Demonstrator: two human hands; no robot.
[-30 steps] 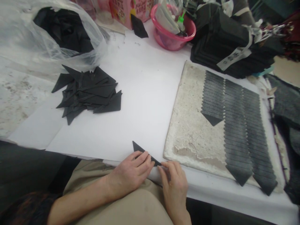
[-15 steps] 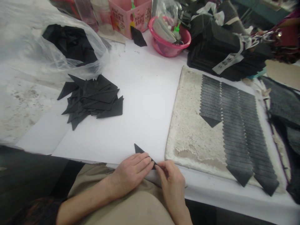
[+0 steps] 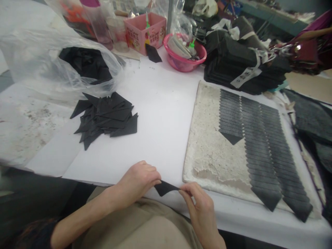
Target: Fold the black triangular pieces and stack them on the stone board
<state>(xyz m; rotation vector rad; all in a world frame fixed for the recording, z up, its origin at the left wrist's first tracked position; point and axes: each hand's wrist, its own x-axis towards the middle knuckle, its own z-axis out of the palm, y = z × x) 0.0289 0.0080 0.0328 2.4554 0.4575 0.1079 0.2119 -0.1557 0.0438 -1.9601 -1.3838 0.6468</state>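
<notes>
A black pointed piece of thin sheet material (image 3: pixel 165 188) is stretched between my two hands at the table's front edge. My left hand (image 3: pixel 141 181) is closed on its left end, fingertips pressed together over it. With thumb and forefinger, my right hand (image 3: pixel 198 202) pinches the right corner. Beyond my left hand lies a loose pile of similar black pieces (image 3: pixel 106 116) on white paper (image 3: pixel 155 138). To the right, a pale worn board (image 3: pixel 207 152) carries overlapping rows of black pointed pieces (image 3: pixel 259 152), the leftmost row shorter than the others.
A clear plastic bag (image 3: pixel 23 65) with more black pieces lies at the back left. Behind stand a pink box (image 3: pixel 158 31), a pink bowl (image 3: pixel 185 64) and a tied black stack (image 3: pixel 220 65). Dark material (image 3: pixel 308 110) lies along the right edge.
My left hand has gone from lying flat over the black piece to gripping its left end. The piece has turned closer to level. My right hand still pinches its corner. The view has shifted slightly.
</notes>
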